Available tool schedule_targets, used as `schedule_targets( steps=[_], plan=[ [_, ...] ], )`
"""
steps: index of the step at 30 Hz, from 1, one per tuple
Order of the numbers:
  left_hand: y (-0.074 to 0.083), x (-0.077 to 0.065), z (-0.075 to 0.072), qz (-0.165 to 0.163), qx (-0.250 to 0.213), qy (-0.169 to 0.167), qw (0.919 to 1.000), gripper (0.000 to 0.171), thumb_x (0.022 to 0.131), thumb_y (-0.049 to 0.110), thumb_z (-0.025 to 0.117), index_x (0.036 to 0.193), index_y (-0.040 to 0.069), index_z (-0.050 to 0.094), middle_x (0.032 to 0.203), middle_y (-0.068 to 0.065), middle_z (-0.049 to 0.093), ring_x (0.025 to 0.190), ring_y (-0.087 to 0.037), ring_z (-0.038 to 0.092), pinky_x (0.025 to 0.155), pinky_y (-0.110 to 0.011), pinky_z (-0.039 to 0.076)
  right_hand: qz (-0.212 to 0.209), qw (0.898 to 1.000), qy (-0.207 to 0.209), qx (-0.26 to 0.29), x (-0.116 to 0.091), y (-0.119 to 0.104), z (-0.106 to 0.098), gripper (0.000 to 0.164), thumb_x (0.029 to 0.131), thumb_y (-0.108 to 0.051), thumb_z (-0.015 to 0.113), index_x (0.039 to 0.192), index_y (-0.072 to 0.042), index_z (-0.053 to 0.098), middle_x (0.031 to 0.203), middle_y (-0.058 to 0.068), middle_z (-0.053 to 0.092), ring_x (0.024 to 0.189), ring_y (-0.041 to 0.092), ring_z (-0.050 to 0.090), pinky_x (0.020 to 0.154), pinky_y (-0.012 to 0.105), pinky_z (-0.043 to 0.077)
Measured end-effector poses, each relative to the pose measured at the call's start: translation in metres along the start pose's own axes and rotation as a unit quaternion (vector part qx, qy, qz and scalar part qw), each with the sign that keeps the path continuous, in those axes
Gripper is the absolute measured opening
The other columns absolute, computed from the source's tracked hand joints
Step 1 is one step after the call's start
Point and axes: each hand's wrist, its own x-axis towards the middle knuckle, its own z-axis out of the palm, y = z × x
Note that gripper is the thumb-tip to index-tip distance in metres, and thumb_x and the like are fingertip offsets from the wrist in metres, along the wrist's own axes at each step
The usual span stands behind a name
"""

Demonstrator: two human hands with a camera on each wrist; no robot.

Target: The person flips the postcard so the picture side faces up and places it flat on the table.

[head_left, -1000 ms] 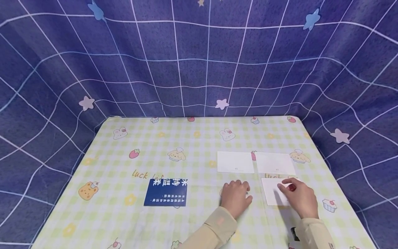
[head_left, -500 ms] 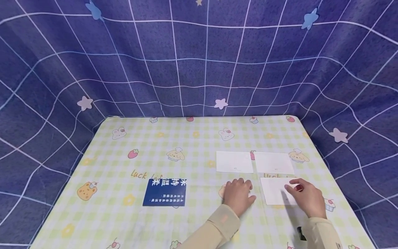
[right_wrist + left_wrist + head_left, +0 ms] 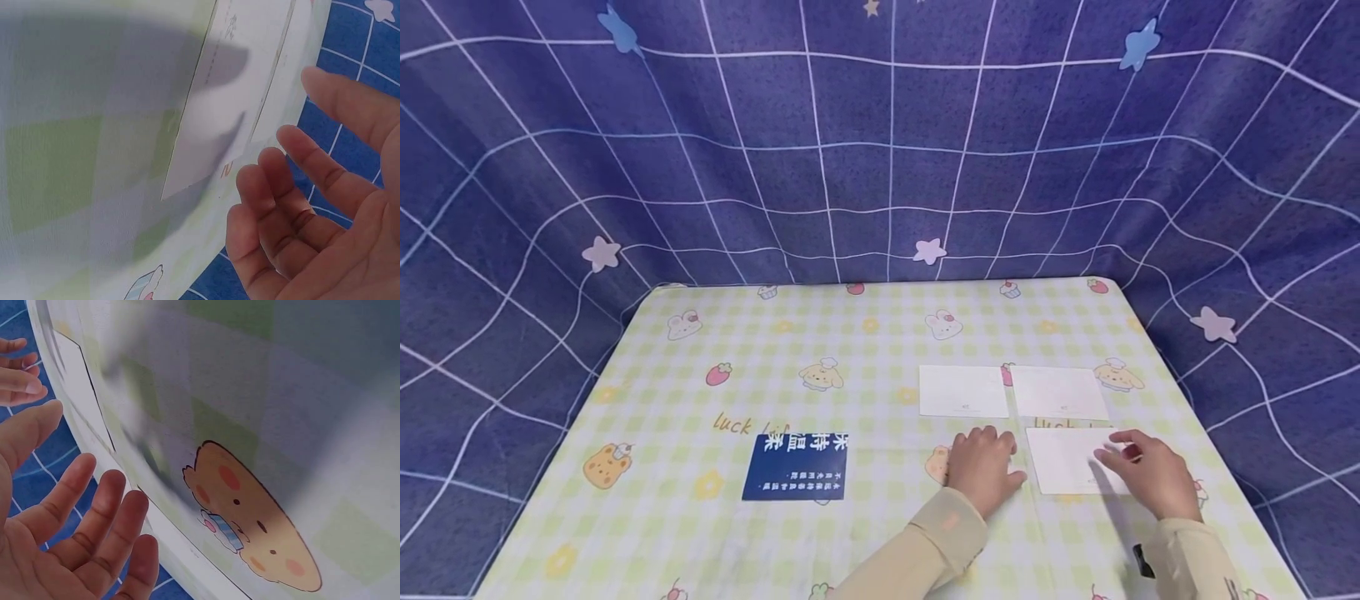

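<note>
My right hand [image 3: 1157,475] hovers over the right end of the near white card [image 3: 1060,462], its fingers loosely bent and holding nothing. In the right wrist view, a gap shows between those fingers [image 3: 256,194] and the card [image 3: 206,131], which carries the hand's shadow. To the left of this card, my left hand [image 3: 981,471] is palm down over the cloth, partly covering a printed bear [image 3: 937,464]. Its fingers are relaxed and bare of any object in the left wrist view. Two more white cards, a left one [image 3: 964,392] and a right one [image 3: 1060,393], lie side by side beyond the hands.
A dark blue card [image 3: 796,467] with white writing lies farther left. Green-checked cloth [image 3: 820,333] with printed cartoon figures covers the table. Behind and at both sides hangs a blue curtain [image 3: 880,175] with white lines and stars.
My right hand has drawn to the right, uncovering more of the near white card. My left hand has shifted slightly right. The cards lie as before.
</note>
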Motion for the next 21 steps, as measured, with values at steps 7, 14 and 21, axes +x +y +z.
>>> schedule_targets(
  steps=[7,14,21],
  plan=[
    [0.006,0.008,0.000,0.004,0.026,-0.013,0.9996,0.032,0.081,0.056,0.080,0.097,0.029,0.070,0.088,0.012,0.062,0.083,-0.007,0.059,0.072,-0.025,0.042,-0.011,1.000,-0.015,-0.007,0.006,0.005,0.000,0.056,0.092,-0.034,0.073,0.128,0.007,0.058,0.107,0.031,0.064,0.097,0.047,0.061,0.080,0.060,0.047],
    [0.013,0.014,0.002,0.000,0.020,-0.029,0.9994,0.042,0.079,0.058,0.081,0.108,0.029,0.073,0.097,0.010,0.065,0.091,-0.008,0.060,0.078,-0.027,0.045,-0.011,1.000,-0.022,-0.002,0.011,0.005,0.001,0.060,0.089,-0.029,0.077,0.131,0.008,0.055,0.106,0.030,0.063,0.095,0.044,0.060,0.081,0.059,0.046],
    [0.019,0.019,0.007,0.000,0.029,-0.031,0.9991,0.052,0.076,0.061,0.082,0.115,0.028,0.073,0.102,0.008,0.066,0.096,-0.009,0.060,0.080,-0.028,0.046,-0.004,1.000,-0.021,-0.005,0.012,0.005,0.000,0.061,0.088,-0.025,0.078,0.133,0.009,0.053,0.104,0.030,0.061,0.093,0.042,0.058,0.082,0.059,0.045]
  ],
)
